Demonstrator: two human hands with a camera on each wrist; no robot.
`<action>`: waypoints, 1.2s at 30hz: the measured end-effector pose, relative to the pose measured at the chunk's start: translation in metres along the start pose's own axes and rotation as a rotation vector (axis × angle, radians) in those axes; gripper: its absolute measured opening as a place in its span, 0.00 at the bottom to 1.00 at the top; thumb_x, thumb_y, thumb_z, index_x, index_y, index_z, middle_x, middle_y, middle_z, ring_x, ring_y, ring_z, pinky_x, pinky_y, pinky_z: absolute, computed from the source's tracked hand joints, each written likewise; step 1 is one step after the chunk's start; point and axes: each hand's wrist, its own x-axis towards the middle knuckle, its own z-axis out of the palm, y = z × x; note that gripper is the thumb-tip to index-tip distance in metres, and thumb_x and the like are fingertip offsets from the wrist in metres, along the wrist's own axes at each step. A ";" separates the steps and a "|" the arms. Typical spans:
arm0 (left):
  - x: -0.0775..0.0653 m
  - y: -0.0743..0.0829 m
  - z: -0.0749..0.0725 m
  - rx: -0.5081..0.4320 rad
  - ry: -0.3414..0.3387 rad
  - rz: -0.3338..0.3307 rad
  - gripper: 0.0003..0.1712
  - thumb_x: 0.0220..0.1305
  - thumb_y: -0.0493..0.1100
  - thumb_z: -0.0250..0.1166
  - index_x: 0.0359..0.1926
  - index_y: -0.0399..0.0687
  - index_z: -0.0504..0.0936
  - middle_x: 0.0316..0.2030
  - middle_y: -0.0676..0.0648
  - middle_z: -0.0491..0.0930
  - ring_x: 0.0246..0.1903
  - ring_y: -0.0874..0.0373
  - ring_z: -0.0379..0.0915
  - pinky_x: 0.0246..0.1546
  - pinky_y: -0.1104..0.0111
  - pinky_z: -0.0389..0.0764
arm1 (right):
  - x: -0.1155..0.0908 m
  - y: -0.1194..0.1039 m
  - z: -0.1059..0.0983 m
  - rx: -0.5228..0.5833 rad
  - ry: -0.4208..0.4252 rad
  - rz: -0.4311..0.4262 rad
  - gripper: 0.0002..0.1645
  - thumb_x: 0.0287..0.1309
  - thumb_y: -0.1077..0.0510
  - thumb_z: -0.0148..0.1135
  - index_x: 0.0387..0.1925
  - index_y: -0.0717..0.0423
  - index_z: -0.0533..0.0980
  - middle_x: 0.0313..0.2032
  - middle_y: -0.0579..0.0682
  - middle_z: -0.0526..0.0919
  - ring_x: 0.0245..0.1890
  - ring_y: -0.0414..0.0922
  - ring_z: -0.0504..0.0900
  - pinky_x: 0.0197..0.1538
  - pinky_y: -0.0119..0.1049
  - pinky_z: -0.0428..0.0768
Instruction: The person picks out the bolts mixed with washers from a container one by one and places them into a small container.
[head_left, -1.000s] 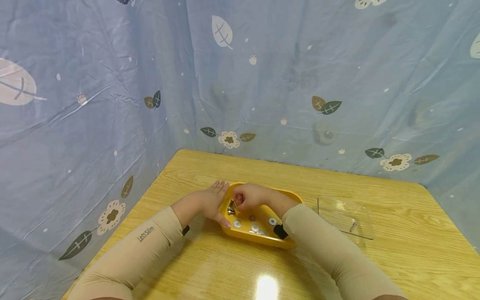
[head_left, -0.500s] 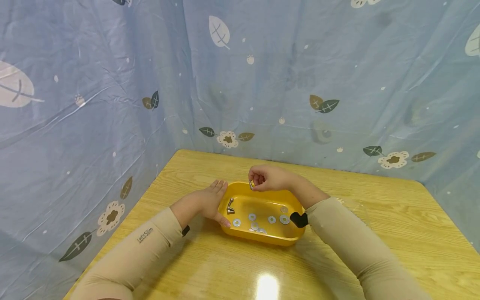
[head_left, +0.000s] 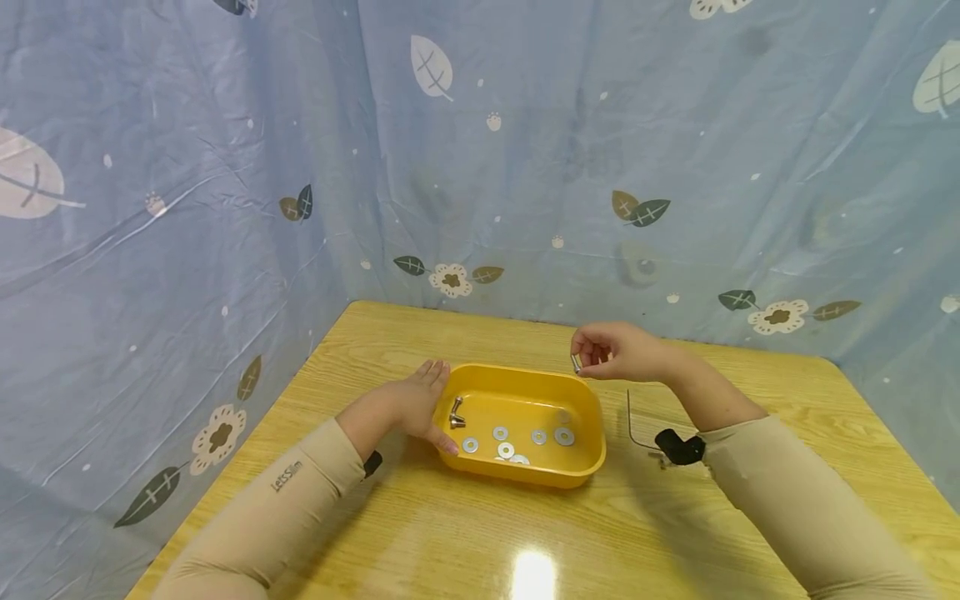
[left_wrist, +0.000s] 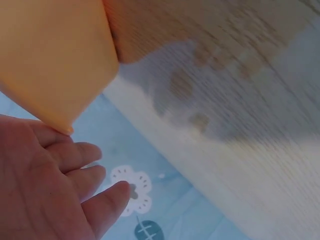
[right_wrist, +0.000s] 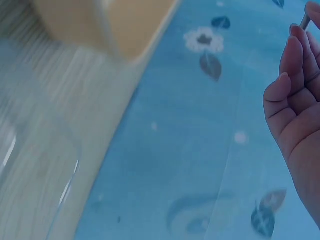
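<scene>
A yellow plastic tray (head_left: 517,473) sits on the wooden table, with several flat washers (head_left: 506,450) and a few metal bolts (head_left: 457,422) lying in it. Against the tray's left end rests my left hand (head_left: 405,407), fingers straight; in the left wrist view the fingers touch the orange-looking rim (left_wrist: 67,131). Beyond the tray's far right corner, my right hand (head_left: 624,350) is raised and pinches a small metal bolt (head_left: 576,363) between thumb and fingertips. The right wrist view shows part of that bolt (right_wrist: 304,21) at its upper right edge.
A clear plastic container (right_wrist: 66,187) stands right of the tray, largely hidden under the right forearm in the head view. Near its edge, small metal pieces (head_left: 663,458) show beside the dark wrist camera (head_left: 679,447). Patterned blue curtain (head_left: 525,167) borders the table.
My right hand rose out of the tray with the bolt and moved right, past the tray's far right corner. My left hand stayed at the tray's left end.
</scene>
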 end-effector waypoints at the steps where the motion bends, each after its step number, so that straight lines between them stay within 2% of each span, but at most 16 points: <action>1: 0.000 0.000 0.000 -0.002 0.000 -0.001 0.81 0.26 0.84 0.55 0.70 0.37 0.35 0.70 0.38 0.32 0.69 0.45 0.27 0.66 0.57 0.45 | -0.006 0.002 -0.003 0.000 0.011 0.003 0.09 0.54 0.57 0.64 0.36 0.51 0.72 0.24 0.44 0.75 0.24 0.41 0.72 0.28 0.33 0.73; 7: 0.000 -0.001 -0.003 -0.024 0.001 0.000 0.80 0.27 0.82 0.58 0.70 0.37 0.36 0.70 0.38 0.32 0.69 0.46 0.25 0.67 0.57 0.44 | -0.040 0.016 -0.021 0.010 0.085 0.024 0.09 0.54 0.60 0.64 0.35 0.53 0.72 0.23 0.45 0.74 0.22 0.41 0.71 0.25 0.31 0.71; 15: 0.000 -0.001 -0.001 -0.041 -0.003 0.017 0.80 0.27 0.81 0.60 0.70 0.36 0.35 0.70 0.38 0.32 0.69 0.45 0.26 0.67 0.57 0.44 | -0.081 0.025 -0.044 0.032 0.146 0.088 0.08 0.56 0.62 0.61 0.37 0.56 0.71 0.26 0.48 0.76 0.23 0.42 0.72 0.25 0.33 0.72; 19: -0.001 0.000 -0.002 -0.042 0.006 0.027 0.80 0.27 0.80 0.61 0.70 0.36 0.35 0.70 0.38 0.34 0.69 0.45 0.26 0.67 0.57 0.44 | -0.096 0.028 -0.049 0.032 0.168 0.080 0.08 0.56 0.65 0.61 0.37 0.57 0.72 0.26 0.48 0.76 0.23 0.42 0.72 0.25 0.33 0.71; 28: 0.000 0.002 -0.005 -0.034 -0.011 0.017 0.82 0.25 0.81 0.60 0.70 0.38 0.32 0.70 0.40 0.30 0.69 0.47 0.24 0.67 0.57 0.43 | -0.134 0.051 -0.043 0.035 0.128 0.192 0.08 0.57 0.61 0.60 0.37 0.58 0.70 0.26 0.48 0.74 0.23 0.41 0.71 0.25 0.34 0.71; 31: 0.000 0.002 -0.004 -0.026 -0.019 0.014 0.82 0.23 0.82 0.59 0.70 0.38 0.33 0.70 0.40 0.30 0.69 0.47 0.23 0.67 0.58 0.42 | -0.145 0.059 -0.040 0.078 0.100 0.221 0.09 0.58 0.60 0.59 0.37 0.59 0.70 0.27 0.50 0.74 0.24 0.41 0.72 0.26 0.34 0.71; 36: 0.001 0.003 -0.001 -0.024 -0.025 0.003 0.83 0.22 0.82 0.60 0.70 0.39 0.33 0.70 0.40 0.31 0.69 0.47 0.24 0.67 0.58 0.42 | -0.155 0.069 -0.035 0.160 0.039 0.201 0.07 0.60 0.62 0.56 0.37 0.61 0.69 0.26 0.51 0.73 0.23 0.43 0.71 0.26 0.36 0.71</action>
